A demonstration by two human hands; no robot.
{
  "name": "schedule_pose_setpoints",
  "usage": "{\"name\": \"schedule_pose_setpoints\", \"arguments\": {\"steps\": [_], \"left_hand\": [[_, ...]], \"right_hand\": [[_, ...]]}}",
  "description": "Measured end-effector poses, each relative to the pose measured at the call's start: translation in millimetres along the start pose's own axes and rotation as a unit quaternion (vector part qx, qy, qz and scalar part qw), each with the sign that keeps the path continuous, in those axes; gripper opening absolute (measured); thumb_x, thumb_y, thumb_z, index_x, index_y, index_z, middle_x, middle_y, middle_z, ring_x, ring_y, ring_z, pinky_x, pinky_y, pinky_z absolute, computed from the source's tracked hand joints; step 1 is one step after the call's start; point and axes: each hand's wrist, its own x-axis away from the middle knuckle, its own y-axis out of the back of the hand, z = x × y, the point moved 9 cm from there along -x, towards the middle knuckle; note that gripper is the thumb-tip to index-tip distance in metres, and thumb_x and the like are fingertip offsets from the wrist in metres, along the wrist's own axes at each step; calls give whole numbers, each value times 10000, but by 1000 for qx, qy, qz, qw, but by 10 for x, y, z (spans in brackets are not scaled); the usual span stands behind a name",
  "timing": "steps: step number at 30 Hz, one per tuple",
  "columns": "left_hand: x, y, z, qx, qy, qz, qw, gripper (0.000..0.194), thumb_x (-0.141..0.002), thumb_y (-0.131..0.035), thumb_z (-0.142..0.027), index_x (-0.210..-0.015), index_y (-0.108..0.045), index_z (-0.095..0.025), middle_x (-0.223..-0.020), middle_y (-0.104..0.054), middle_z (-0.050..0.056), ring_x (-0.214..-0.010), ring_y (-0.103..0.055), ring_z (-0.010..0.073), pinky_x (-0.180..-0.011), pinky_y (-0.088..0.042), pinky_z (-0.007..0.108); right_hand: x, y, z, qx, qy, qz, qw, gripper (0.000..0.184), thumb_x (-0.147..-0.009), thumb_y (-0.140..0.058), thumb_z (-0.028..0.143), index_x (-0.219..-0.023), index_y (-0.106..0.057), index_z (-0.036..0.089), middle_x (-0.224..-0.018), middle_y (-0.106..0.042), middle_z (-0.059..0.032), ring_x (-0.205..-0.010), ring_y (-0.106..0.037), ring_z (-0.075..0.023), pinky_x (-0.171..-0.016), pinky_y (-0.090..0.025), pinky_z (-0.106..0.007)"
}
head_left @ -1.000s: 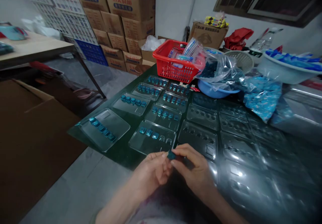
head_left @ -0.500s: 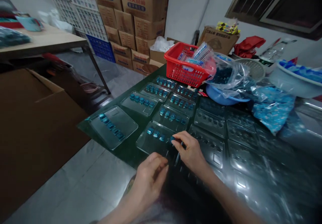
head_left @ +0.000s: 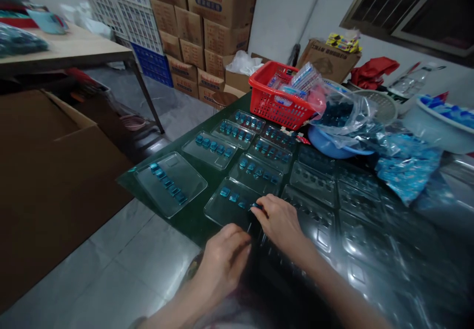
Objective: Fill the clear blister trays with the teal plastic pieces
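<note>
Head view — dark tabletop (head_left: 192, 228), clear trays (head_left: 185, 191), right fingers (head_left: 261, 210) pinching blue piece (head_left: 255, 205), left (head_left: 240, 250) curled — cartons (head_left: 218, 35) behind

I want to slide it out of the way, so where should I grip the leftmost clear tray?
Pinch the long edge of the tray that faces the floor, coming from your left, thumb on top. The pods sit in a row down its middle, leaving that rim free, and it lies flat near the edge of the mat, so that side is likely easiest.
</note>
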Motion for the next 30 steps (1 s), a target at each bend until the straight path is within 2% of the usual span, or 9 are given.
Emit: {"name": "schedule_pose_setpoints", "arguments": {"steps": [5,8,11,14,19,23,27,29,30], "left_hand": [[7,-32,9,-18,-9,-4,1000,167,-790,-426,-159,-877,-568,-173,-773,-527,64,-707,-497,155,-618,-401,271],[7,-56,20,-33,-16,-2,999,174,-788,-431,-156,-885,-574,-173,-783,-531,70,-719,-495,164,-626,-399,280],[10,-46,31,-22,-16,-8,1000,177,-783,-435,-141,-890,-573,-173,-787,-530,70,-716,-499,162,-627,-401,276],[22,-19,35,-9,-17,-19,1000,188,-779,-438,-123,-904,-567,-178,-799,-532,70,-713,-509,158,-626,-406,267],[30,-49,37,-33,-37,-9,999,200,-778,-441,-110,-930,-551,-179,-832,-532,78,-750,-519,164,-649,-414,267],[8,-88,27,-67,-61,-8,996,188,-767,-459,-117,-915,-548,-193,-842,-538,81,-754,-532,171,-650,-428,265],[-12,-58,38,-77,-70,-27,994,176,-745,-496,-152,-881,-573,-232,-785,-571,62,-716,-565,183,-612,-455,251],[-29,-53,41,-64,-82,-16,994,198,-725,-529,-182,-899,-581,-261,-801,-605,46,-717,-589,183,-618,-473,231],[-50,12,54,-62,-76,-42,994,202,-706,-554,-196,-890,-588,-275,-801,-620,32,-706,-599,181,-606,-480,218]], "right_hand": [[-48,-88,55,38,5,1,999,205,-827,-446,307,-736,-597,204,-701,-602,-44,-653,-560,-170,-545,-347,-260],[-47,-103,25,17,7,-1,1000,208,-823,-453,331,-757,-610,212,-692,-597,-38,-643,-557,-164,-546,-350,-257],[-28,-18,-89,-35,-8,-12,999,206,-803,-482,367,-905,-592,227,-690,-581,-12,-623,-544,-147,-555,-358,-246],[-9,79,-147,-81,1,-31,996,225,-800,-502,296,-1010,-547,230,-761,-571,-5,-687,-540,-137,-606,-374,-234],[-37,-63,-8,-108,84,14,991,128,-819,-469,195,-801,-595,188,-766,-562,-10,-727,-532,-116,-654,-376,-210],[-78,-145,37,-91,92,10,991,150,-803,-483,183,-678,-565,170,-710,-556,-9,-700,-528,-117,-625,-373,-203],[-19,-8,73,-72,88,-27,993,165,-803,-459,168,-675,-561,175,-673,-551,-10,-692,-525,-131,-623,-379,-211],[67,144,48,-88,80,-55,991,111,-799,-461,171,-800,-571,184,-733,-566,-11,-721,-525,-132,-643,-388,-210],[126,232,2,-108,70,-73,989,123,-791,-473,177,-875,-563,192,-772,-570,-11,-738,-526,-133,-654,-393,-210]]}}
